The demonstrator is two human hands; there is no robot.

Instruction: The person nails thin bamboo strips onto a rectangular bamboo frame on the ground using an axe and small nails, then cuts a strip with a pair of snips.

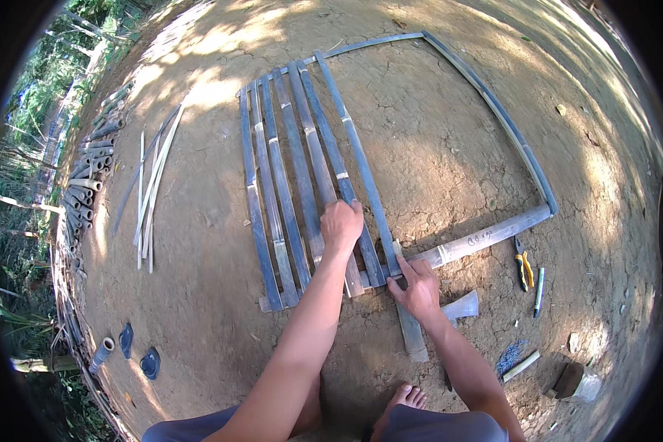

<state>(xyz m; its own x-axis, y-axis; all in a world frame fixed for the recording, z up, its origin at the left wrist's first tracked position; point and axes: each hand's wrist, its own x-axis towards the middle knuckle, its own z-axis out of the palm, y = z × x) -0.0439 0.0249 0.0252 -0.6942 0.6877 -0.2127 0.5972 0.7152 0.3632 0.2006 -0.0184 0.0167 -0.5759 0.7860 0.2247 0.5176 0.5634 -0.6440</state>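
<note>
Several grey-brown bamboo slats (290,158) lie side by side across a bamboo frame on the ground. My left hand (342,225) is closed around one of the middle slats, its fingertips partly hidden. My right hand (418,287) grips a short, pale flat bamboo piece (412,339) where it crosses the frame's near rail (486,237). Beside its fingers is the near end of the rightmost slat (361,158). Just right of that hand, a hatchet-like metal blade (462,306) lies on the soil, partly behind my forearm.
Yellow-handled pliers (524,271) and a marker pen (539,292) lie at right, with a small pile of blue nails or wire (510,356) nearer. Thin strips (152,188) lie at left, beyond sandals (149,363). Cut bamboo tubes (88,184) are stacked along the far-left edge.
</note>
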